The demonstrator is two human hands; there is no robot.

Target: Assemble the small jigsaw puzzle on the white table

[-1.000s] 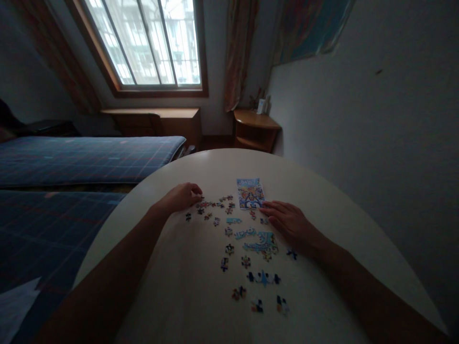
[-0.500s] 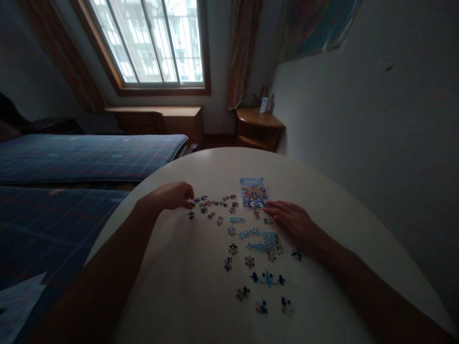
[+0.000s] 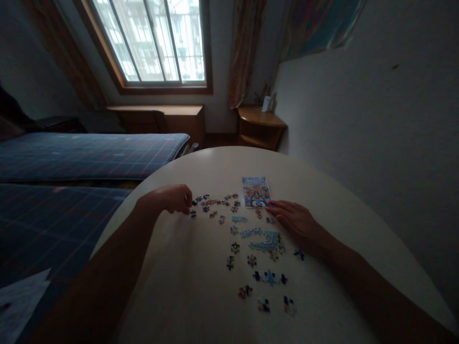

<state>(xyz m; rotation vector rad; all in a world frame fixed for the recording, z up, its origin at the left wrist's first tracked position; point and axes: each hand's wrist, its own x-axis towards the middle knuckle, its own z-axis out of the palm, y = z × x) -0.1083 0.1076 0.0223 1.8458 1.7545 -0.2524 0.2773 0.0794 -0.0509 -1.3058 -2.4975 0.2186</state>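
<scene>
blue rectangular printed card (image 3: pixel 256 191) is touched by the unclenched right hand (image 3: pixel 294 220); left hand's grip (image 3: pixel 172 198) cannot be told.

No word, brand or number can be read with certainty here. Along the top edge of the printed picture card (image 3: pixel 256 193) there are pale shapes which look like a line of title letters, but they are too small and blurred to be spelled, and on the joined light-blue puzzle pieces (image 3: pixel 267 242) I cannot tell whether the curly marks are letters or only drawing. The paper sheet (image 3: pixel 25 303) at the lower left has faint grey marks, equally unreadable, and the small white box (image 3: pixel 266 103) on the corner shelf (image 3: pixel 260 116) shows no legible label.
</scene>
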